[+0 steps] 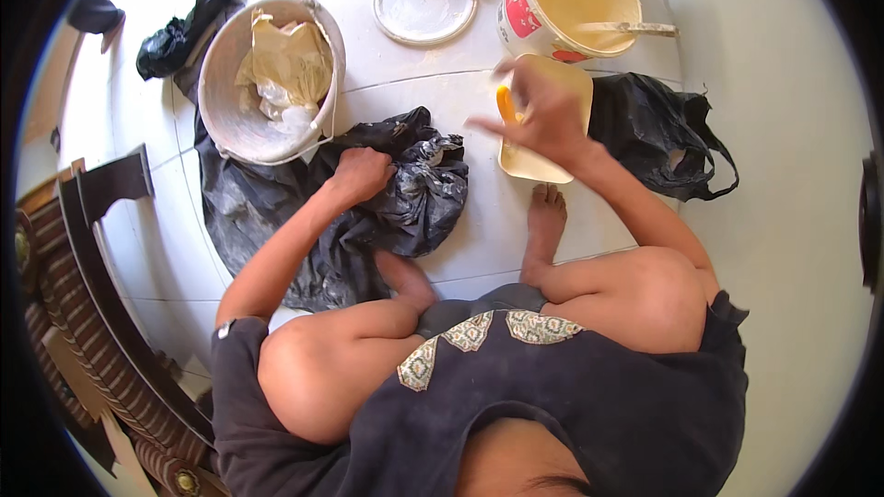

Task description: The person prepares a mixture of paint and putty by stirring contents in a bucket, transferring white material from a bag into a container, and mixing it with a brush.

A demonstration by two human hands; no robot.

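Observation:
My left hand (pixel 364 175) is closed on a bunched black cloth (pixel 428 189) smeared with white powder, spread on the floor at my left. My right hand (pixel 543 115), slightly blurred, hovers with thumb and fingers apart over a cream rectangular float (pixel 539 166). An orange-yellow handle (pixel 505 105) on the float shows beside the fingers; I see no grip on it. Just beyond stands a white bucket (pixel 516 23) of pale yellow paste, with a paste-coated stick (pixel 635 28) across its rim.
A dusty bucket (pixel 216 83) with crumpled bags (pixel 290 64) stands at the far left. A round whitish lid (pixel 425 2) lies at the back. A black plastic bag (pixel 658 138) sits right of the float. A carved wooden chair (pixel 101 313) is at the left edge.

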